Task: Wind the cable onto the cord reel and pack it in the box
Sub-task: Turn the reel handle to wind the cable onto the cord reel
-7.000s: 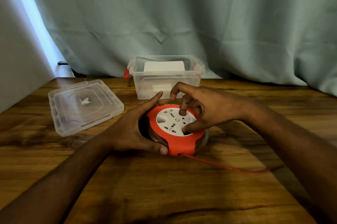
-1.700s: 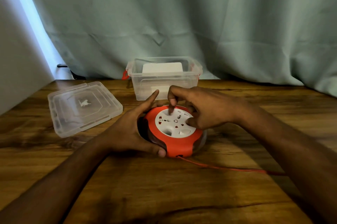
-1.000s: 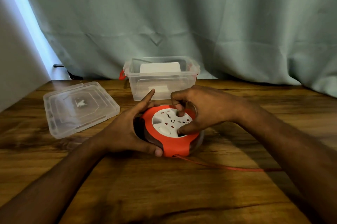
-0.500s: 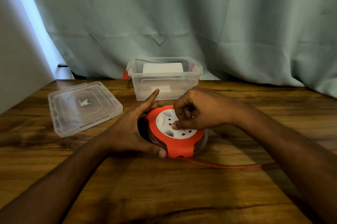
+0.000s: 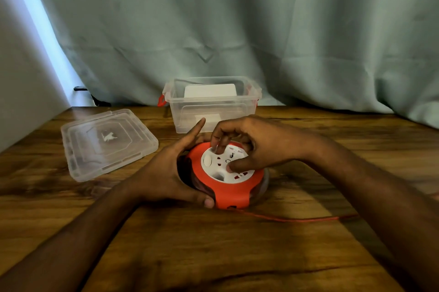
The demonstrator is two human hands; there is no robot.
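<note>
One head view: left hand [image 5: 164,173] is cupping the cord reel [image 5: 225,175] on the table [image 5: 213,251]; right hand [image 5: 251,149] fingertips are pressing its white face. Cable [image 5: 297,218] is partly trailing out; box [image 5: 213,104] is waiting open, lid [image 5: 107,142] beside.

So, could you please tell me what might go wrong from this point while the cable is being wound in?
The loose red cable trails right under the right forearm, so it may snag there. The right hand turns the white disc with fingertips only, which could slip. The left hand alone steadies the cord reel; if it shifts, the reel might slide toward the clear box.
</note>
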